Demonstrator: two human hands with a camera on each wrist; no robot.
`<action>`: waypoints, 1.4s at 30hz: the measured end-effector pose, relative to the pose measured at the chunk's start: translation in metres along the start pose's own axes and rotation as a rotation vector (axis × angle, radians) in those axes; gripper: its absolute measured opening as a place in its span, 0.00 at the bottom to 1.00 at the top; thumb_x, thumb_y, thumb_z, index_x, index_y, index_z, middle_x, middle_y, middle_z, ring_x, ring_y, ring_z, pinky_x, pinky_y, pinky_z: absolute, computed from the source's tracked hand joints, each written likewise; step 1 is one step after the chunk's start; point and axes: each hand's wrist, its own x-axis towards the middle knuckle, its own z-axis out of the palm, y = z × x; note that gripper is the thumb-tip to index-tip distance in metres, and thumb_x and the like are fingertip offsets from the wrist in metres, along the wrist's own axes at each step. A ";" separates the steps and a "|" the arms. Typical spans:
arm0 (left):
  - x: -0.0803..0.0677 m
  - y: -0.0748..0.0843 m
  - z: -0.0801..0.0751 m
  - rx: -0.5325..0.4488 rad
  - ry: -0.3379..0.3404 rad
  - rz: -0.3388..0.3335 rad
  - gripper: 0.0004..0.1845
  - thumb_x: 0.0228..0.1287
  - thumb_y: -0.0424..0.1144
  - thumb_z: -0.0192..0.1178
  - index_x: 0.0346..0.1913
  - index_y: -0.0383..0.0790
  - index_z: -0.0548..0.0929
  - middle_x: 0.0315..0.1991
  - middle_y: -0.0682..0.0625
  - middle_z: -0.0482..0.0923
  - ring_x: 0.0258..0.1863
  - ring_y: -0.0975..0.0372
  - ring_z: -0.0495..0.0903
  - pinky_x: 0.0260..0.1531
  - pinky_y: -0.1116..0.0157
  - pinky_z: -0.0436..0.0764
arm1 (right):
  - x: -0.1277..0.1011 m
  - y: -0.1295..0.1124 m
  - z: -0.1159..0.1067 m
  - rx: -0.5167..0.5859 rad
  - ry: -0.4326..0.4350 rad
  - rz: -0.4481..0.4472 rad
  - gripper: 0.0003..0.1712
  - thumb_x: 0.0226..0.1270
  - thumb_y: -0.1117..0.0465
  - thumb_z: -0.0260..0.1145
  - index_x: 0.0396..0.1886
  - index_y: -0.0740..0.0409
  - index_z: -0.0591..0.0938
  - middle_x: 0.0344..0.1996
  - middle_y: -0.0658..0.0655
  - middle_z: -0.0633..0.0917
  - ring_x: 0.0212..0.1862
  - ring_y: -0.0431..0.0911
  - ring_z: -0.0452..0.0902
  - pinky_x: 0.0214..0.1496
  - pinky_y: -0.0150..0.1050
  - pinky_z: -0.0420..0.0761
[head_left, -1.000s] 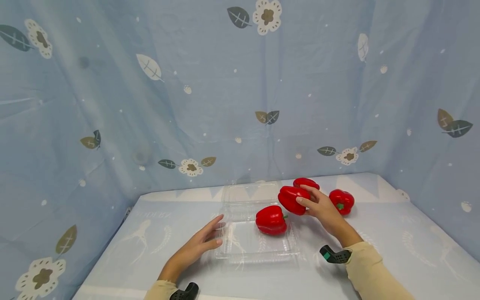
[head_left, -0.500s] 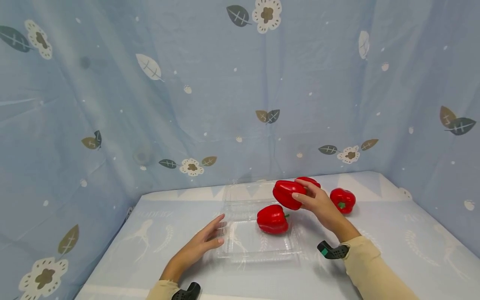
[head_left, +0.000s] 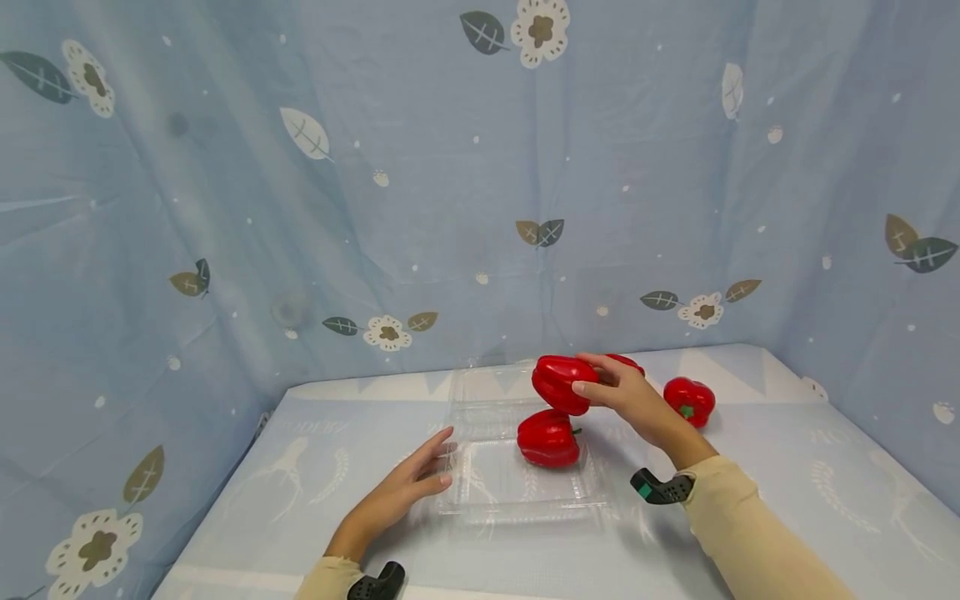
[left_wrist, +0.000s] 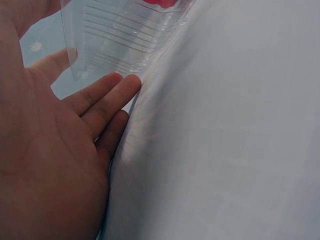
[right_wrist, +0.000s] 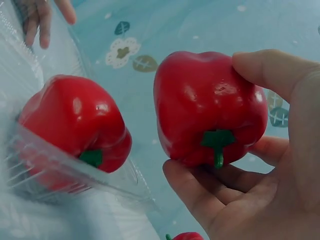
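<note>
In my right hand (head_left: pixel 628 402) I grip a red bell pepper (head_left: pixel 561 385), held up above the far part of a clear plastic container (head_left: pixel 491 492). The right wrist view shows the thumb on one side of this pepper and fingers round the other, its green stem facing the camera. A second red bell pepper (head_left: pixel 547 439) lies inside the container, at its right side. My left hand (head_left: pixel 397 496) is at the container's left side with its fingers extended. In the left wrist view its fingers (left_wrist: pixel 115 100) lie along the container's ribbed wall (left_wrist: pixel 120 30).
Another red bell pepper (head_left: pixel 688 402) sits on the table to the right. One more pepper (head_left: pixel 625 363) is partly hidden behind my right hand. The container's clear lid (head_left: pixel 491 383) lies folded back at the far side. A patterned blue curtain (head_left: pixel 450 167) rises behind the table.
My right hand has carried its pepper left and slightly up, away from the peppers at right and over the container's far part. The left hand has stayed in place.
</note>
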 end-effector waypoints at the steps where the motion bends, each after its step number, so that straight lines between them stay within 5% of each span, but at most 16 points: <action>1: 0.001 0.000 0.000 0.004 0.002 0.001 0.36 0.70 0.45 0.54 0.76 0.56 0.49 0.72 0.44 0.55 0.70 0.47 0.56 0.63 0.45 0.62 | 0.001 -0.001 0.000 0.001 -0.003 0.000 0.41 0.59 0.46 0.68 0.70 0.48 0.64 0.59 0.59 0.74 0.59 0.57 0.69 0.52 0.47 0.79; 11: 0.003 0.000 -0.005 0.058 0.015 0.023 0.36 0.70 0.44 0.54 0.76 0.56 0.50 0.72 0.45 0.57 0.69 0.48 0.59 0.62 0.47 0.65 | 0.010 -0.010 0.014 0.043 -0.024 0.004 0.43 0.56 0.46 0.71 0.70 0.48 0.65 0.59 0.59 0.73 0.58 0.57 0.70 0.56 0.58 0.74; 42: 0.002 0.001 0.002 0.061 0.035 -0.014 0.36 0.69 0.47 0.55 0.75 0.59 0.51 0.71 0.45 0.58 0.68 0.47 0.59 0.62 0.44 0.64 | 0.029 -0.018 0.062 0.023 -0.113 -0.013 0.41 0.56 0.51 0.72 0.69 0.50 0.67 0.58 0.56 0.76 0.57 0.53 0.73 0.51 0.48 0.80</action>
